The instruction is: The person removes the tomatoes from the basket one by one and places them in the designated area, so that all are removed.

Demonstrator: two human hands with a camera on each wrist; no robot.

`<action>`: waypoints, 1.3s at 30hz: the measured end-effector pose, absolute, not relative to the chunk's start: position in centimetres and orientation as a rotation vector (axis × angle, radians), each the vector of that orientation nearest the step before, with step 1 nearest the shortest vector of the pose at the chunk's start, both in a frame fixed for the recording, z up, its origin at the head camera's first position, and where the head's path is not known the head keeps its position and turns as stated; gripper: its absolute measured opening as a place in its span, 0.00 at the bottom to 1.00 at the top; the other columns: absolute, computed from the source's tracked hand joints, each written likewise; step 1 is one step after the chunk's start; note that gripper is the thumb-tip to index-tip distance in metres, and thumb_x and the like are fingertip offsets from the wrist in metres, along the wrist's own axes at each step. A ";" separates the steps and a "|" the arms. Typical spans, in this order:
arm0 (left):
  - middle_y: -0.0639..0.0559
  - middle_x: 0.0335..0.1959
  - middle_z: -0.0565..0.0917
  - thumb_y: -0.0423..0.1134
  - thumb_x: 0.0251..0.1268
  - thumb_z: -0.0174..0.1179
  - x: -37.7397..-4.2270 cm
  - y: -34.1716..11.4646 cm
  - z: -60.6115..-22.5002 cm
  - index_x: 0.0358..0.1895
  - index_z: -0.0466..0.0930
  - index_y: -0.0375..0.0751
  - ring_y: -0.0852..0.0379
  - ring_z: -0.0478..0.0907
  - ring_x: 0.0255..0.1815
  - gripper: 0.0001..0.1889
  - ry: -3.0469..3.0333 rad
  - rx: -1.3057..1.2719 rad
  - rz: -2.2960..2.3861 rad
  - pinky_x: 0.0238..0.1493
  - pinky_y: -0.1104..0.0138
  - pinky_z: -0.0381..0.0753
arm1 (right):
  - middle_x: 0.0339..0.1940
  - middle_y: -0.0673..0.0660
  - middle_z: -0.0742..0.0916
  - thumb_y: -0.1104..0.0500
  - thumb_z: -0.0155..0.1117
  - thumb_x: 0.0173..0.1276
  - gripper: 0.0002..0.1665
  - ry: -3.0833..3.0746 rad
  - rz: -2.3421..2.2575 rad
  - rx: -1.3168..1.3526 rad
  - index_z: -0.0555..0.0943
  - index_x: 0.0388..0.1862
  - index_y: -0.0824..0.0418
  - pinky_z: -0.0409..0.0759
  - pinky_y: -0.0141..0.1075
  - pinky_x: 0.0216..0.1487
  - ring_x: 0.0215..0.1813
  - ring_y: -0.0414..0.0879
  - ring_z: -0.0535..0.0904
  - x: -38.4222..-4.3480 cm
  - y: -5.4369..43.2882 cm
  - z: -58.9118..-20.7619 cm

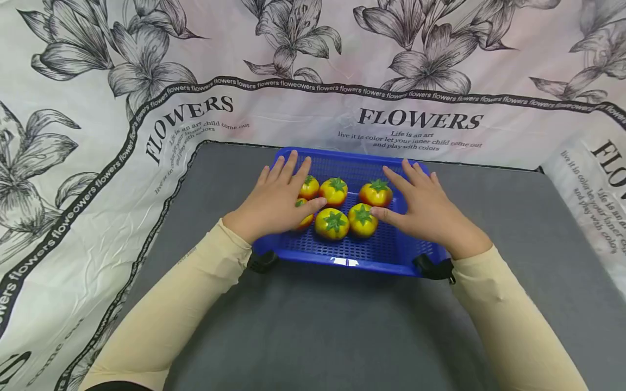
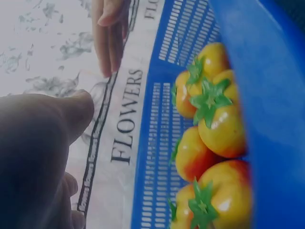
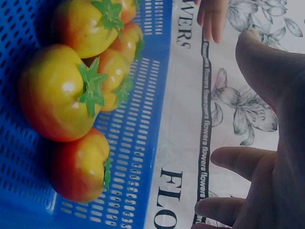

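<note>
A blue plastic basket [image 1: 313,256] with slotted walls holds several yellow-and-red tomatoes [image 1: 332,224] topped with green star-shaped leaves. My left hand [image 1: 274,205] is held over the basket's left side, fingers spread, overlapping the leftmost tomatoes in the head view. Over the right side is my right hand [image 1: 426,210], also with fingers spread, its thumb tip overlapping the edge of a front tomato [image 1: 363,220]. Neither hand grips anything. In the right wrist view, a lone tomato [image 3: 81,164] sits beside a larger one [image 3: 52,93].
The basket stands on a dark grey table surface [image 1: 323,326]. Behind it and along the left hangs a white cloth [image 1: 293,117] printed with flowers and lettering. Black wrist devices [image 1: 432,267] show beneath my wrists, near the basket's front corners.
</note>
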State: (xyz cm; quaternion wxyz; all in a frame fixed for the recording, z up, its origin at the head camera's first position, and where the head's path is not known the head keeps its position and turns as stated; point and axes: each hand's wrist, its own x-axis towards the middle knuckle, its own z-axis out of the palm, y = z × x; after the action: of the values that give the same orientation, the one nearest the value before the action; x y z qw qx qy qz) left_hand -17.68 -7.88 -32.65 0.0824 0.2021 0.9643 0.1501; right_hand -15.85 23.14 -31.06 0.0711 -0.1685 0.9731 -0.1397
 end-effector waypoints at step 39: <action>0.41 0.88 0.32 0.54 0.82 0.48 -18.2 -11.6 -37.6 0.86 0.34 0.37 0.37 0.39 0.87 0.44 2.793 0.324 0.844 0.82 0.40 0.49 | 0.76 0.72 0.74 0.51 0.64 0.76 0.40 2.777 -0.590 -0.409 0.68 0.79 0.69 0.58 0.65 0.79 0.79 0.69 0.64 -21.9 21.7 -33.4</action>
State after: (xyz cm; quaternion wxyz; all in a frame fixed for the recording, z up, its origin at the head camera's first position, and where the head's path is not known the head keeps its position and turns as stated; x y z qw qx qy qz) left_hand -18.22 -11.64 -37.56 0.1029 0.1097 0.9464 0.2859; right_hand -21.86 21.75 -33.45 0.1363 -0.1411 0.9592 -0.2037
